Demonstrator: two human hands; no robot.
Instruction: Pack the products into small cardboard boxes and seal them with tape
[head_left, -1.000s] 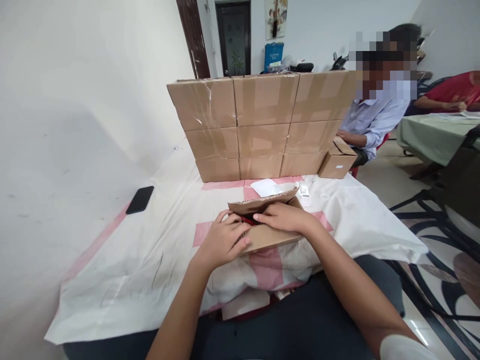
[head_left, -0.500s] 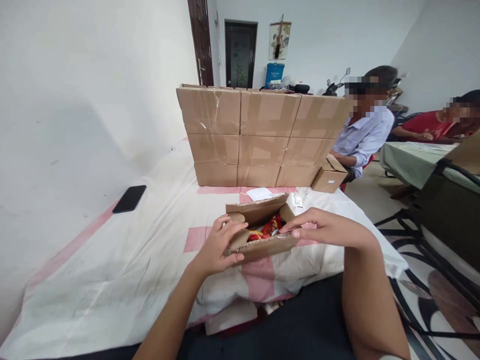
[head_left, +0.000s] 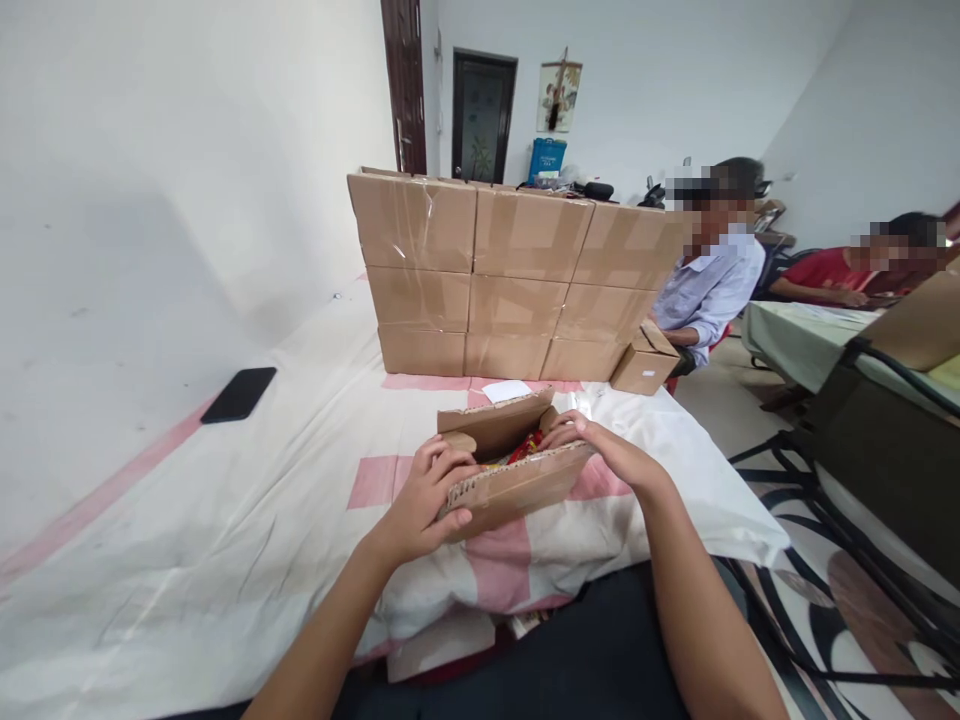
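A small open cardboard box [head_left: 510,485] lies on the white and pink cloth [head_left: 247,520] in front of me. Red and yellow packets [head_left: 527,447] show inside it. My left hand [head_left: 420,500] grips the box's left end, fingers curled over the near flap and thumb below. My right hand [head_left: 600,450] rests on the right end of the box, fingers bent over the side flap. The far flap stands up behind the packets.
A wall of sealed cardboard boxes [head_left: 517,270] stands at the back of the table, one small box [head_left: 645,360] beside it. A white slip [head_left: 506,391] and a black phone [head_left: 238,394] lie on the cloth. Two other people sit at the right.
My right hand came off the box, swung right, then returned to its right end. The near flap has lifted, so the packets show. The view tilted up.
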